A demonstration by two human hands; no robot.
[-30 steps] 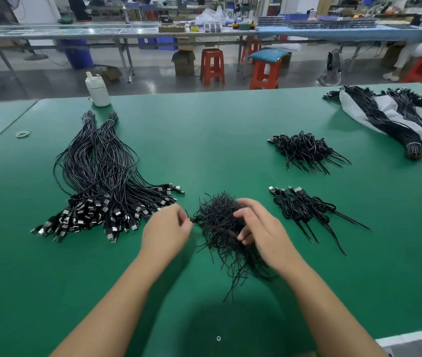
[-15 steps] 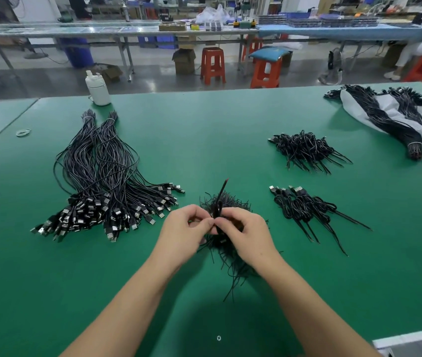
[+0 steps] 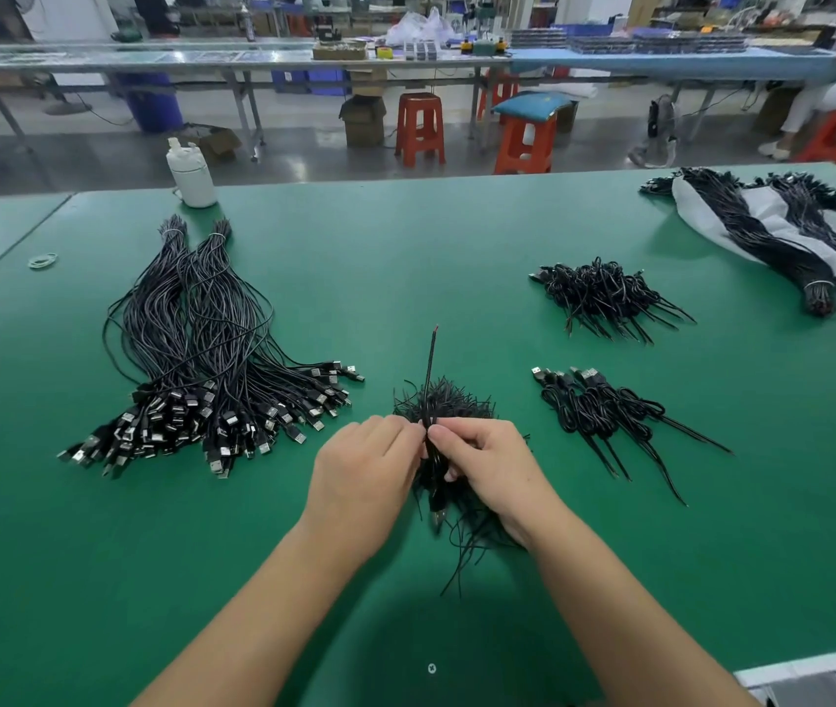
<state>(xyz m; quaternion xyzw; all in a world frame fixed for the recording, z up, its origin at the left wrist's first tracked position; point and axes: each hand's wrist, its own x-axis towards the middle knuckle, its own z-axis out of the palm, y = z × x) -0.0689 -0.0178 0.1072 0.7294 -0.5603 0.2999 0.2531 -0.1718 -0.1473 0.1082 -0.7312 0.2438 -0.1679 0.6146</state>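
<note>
Both grips meet over the green tabletop (image 3: 406, 278). The left grip (image 3: 365, 472) and the right grip (image 3: 487, 466) each pinch one thin black cable (image 3: 428, 369) between thumb and fingertips. Its free end stands up just beyond them, with a bared reddish tip. Beneath and behind the grips lies a tangled heap of short black wire lengths (image 3: 462, 400). The cable looks light, limp and slick, and would likely slide through a loose pinch. It is best taken along the insulated length, not at the fragile stripped end. Left of the left grip sprawls a large bundle of black USB cables (image 3: 201, 375). Right of the right grip lie coiled, tied black cables (image 3: 605, 410).
</note>
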